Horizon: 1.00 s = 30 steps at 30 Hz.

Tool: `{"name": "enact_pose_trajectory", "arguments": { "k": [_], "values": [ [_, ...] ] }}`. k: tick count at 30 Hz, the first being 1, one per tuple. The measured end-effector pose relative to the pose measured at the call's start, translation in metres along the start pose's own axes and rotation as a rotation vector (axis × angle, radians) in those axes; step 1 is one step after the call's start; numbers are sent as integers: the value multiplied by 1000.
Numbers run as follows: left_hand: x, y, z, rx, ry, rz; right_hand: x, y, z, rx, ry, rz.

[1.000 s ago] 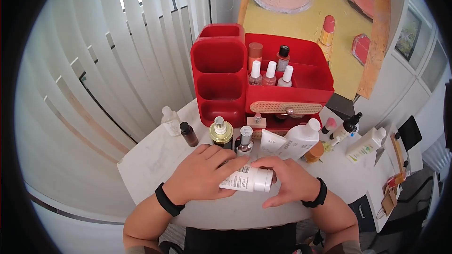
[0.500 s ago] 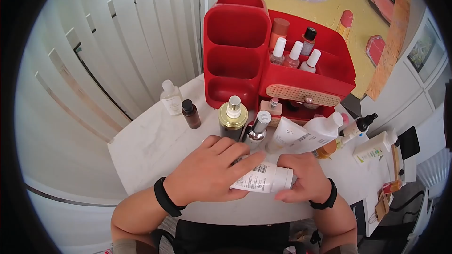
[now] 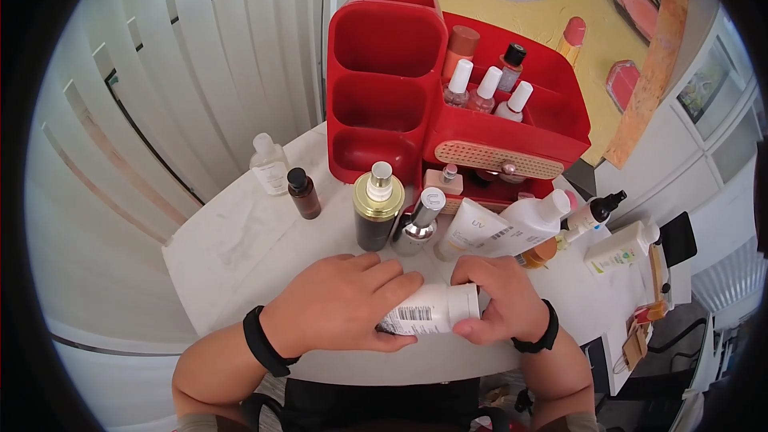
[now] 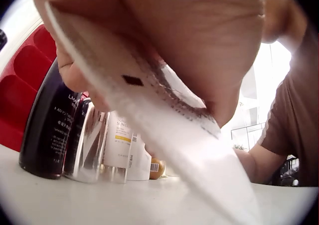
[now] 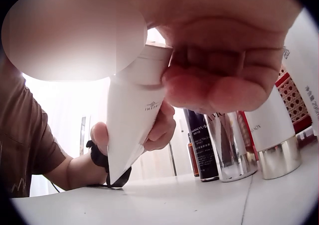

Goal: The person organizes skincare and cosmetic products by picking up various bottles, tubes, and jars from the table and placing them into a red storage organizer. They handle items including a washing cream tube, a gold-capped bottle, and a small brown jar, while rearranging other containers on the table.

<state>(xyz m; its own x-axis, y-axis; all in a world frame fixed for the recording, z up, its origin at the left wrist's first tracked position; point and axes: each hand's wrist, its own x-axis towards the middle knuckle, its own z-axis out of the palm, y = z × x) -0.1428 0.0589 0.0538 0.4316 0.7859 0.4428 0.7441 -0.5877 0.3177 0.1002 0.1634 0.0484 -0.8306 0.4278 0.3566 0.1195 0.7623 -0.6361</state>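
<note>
Standing at the left of the tabletop point(image 3: 232, 248), a clear bottle point(image 3: 270, 170) with a white cap has a small brown bottle point(image 3: 304, 194) just beside it. Next, the left hand point(image 3: 332, 306) curls its fingers round the body of a white tube point(image 3: 424, 310), which lies slantwise between the hands, raised off the surface. Behind are a dark bottle point(image 3: 378, 212) with a gold collar and a silver-capped bottle point(image 3: 418, 224), with a red organizer point(image 3: 512, 134) farther back, holding white-capped polish bottles point(image 3: 483, 94). A tube marked UV point(image 3: 470, 230) leans right. The right hand point(image 3: 508, 304), fingers bent, grips the white tube's capped end between thumb and fingers.
</note>
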Motion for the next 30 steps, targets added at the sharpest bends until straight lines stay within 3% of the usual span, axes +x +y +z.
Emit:
{"name": "enact_pose_trajectory", "arguments": {
  "k": [5, 9, 11, 17, 26, 30],
  "values": [
    [0, 1, 0, 50, -1, -3, 1, 0, -5, -8, -106, 88],
    [-2, -2, 4, 27, -10, -16, -1, -6, -2, -14, -76, 165],
    [0, -1, 0, -11, -62, -32, 0, -5, -1, -42, -34, 52],
    [-3, -2, -10, -23, -134, -66, 3, -4, 2, -23, 30, -19],
    [-2, -1, -9, 30, -172, -89, 4, -8, -5, -48, -133, 232],
    [-3, -3, -8, -14, -166, -84, 3, -4, -1, -46, -93, 134]
  ]
}}
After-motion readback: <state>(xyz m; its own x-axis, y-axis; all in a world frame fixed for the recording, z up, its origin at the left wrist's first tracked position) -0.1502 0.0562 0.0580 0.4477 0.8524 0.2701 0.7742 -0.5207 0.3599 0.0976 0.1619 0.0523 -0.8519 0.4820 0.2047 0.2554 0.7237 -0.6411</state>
